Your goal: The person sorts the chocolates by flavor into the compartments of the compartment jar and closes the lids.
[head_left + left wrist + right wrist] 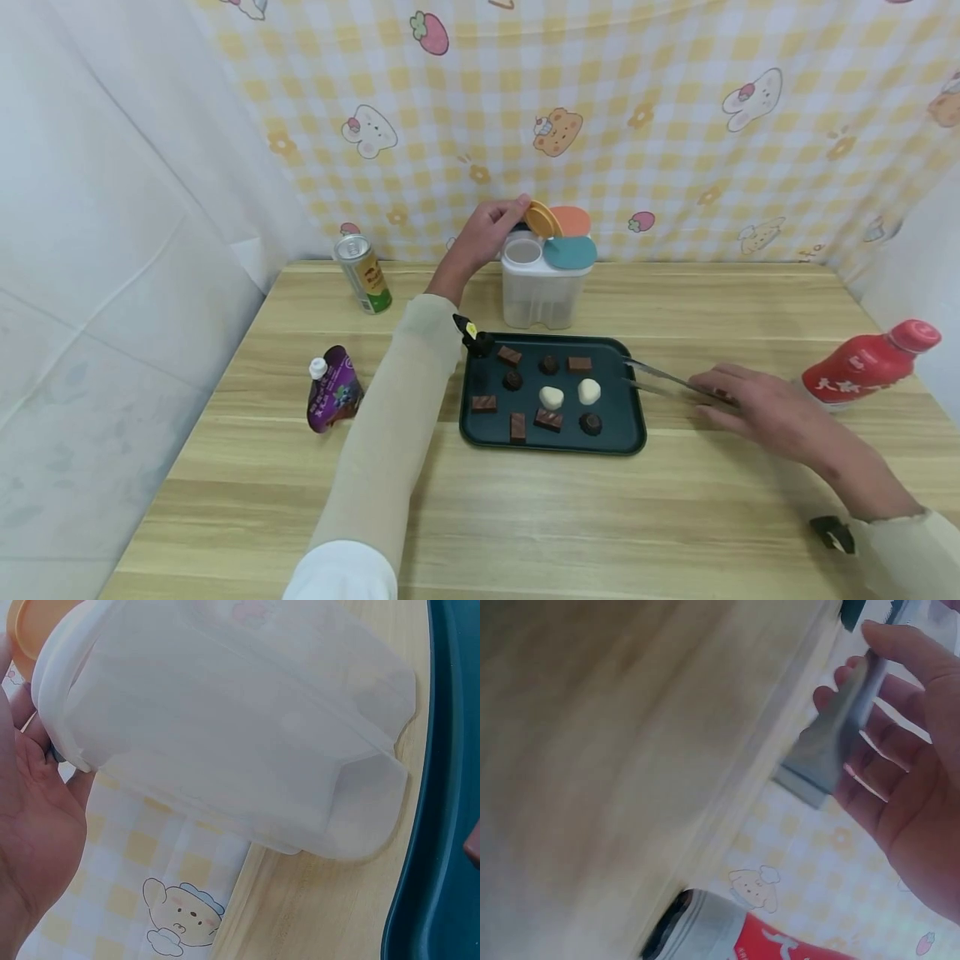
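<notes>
At the table's back, my left hand (487, 229) reaches to a clear plastic storage container (540, 300) with several coloured lids. Its fingertips pinch the edge of the raised yellow lid (543, 220), and the round opening beneath it shows. The wrist view has the left hand (45, 802) beside the container's white rim (56, 682). My right hand (765, 412) grips metal tongs (832, 742), their tips apart near the right edge of a dark green tray (495, 432). On that tray lie several brown chocolates (548, 419) and two white pieces (551, 397).
A red bottle (862, 367) stands just beyond the right hand. On the left are a silver-topped can (363, 275) and a purple pouch with a white cap (333, 392). A patterned curtain (600, 125) hangs behind the wooden table (562, 517).
</notes>
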Demonstrator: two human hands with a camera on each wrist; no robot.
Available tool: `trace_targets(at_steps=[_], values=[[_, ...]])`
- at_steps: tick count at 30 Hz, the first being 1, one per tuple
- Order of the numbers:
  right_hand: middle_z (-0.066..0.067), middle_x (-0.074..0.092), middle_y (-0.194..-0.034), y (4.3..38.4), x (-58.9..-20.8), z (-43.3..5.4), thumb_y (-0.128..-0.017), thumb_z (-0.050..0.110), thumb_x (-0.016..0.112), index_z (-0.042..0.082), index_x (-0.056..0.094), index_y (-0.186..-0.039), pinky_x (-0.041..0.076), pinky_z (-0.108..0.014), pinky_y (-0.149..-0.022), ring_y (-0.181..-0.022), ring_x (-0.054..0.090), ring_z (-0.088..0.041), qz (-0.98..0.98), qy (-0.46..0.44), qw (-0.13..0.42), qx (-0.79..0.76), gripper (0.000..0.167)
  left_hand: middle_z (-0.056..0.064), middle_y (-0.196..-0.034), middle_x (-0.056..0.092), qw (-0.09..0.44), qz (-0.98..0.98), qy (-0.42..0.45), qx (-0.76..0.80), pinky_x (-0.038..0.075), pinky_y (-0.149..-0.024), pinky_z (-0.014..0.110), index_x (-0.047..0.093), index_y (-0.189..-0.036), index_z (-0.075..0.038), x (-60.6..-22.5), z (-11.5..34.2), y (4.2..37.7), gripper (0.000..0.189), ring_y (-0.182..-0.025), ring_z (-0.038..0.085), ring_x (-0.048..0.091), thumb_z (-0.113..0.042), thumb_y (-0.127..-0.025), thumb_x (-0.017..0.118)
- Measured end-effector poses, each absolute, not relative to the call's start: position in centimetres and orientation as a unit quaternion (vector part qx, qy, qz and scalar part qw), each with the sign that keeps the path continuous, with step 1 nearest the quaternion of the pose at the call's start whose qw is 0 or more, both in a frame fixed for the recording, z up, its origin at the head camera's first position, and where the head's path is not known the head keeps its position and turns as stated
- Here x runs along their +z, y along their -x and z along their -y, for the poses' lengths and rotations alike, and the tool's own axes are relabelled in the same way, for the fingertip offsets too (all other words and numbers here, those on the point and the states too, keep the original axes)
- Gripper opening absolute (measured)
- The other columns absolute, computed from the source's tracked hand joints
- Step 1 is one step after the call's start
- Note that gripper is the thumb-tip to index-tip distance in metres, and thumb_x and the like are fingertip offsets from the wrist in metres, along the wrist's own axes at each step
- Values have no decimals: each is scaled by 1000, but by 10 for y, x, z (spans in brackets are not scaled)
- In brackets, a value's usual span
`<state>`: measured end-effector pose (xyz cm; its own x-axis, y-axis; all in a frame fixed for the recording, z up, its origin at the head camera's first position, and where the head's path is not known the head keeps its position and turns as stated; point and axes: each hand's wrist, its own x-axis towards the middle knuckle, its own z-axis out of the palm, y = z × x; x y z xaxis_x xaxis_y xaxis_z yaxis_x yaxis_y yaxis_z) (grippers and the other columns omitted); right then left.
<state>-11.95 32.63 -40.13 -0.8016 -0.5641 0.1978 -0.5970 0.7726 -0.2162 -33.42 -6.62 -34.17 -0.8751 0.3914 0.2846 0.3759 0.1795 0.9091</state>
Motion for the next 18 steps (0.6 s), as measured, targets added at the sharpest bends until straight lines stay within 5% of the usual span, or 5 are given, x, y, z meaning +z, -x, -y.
trace_targets(at_steps=[18], values=[[10,73,-99,124,-389,-294,-90,21,83,11,75,-118,56,-27,-64,-78,60,1,933,-326,18,152,31,6,-108,71,10,-769,-247,589,44,-90,28,75,-112,-1,-342,66,333,52,-100,19,59,-43,-111,45]])
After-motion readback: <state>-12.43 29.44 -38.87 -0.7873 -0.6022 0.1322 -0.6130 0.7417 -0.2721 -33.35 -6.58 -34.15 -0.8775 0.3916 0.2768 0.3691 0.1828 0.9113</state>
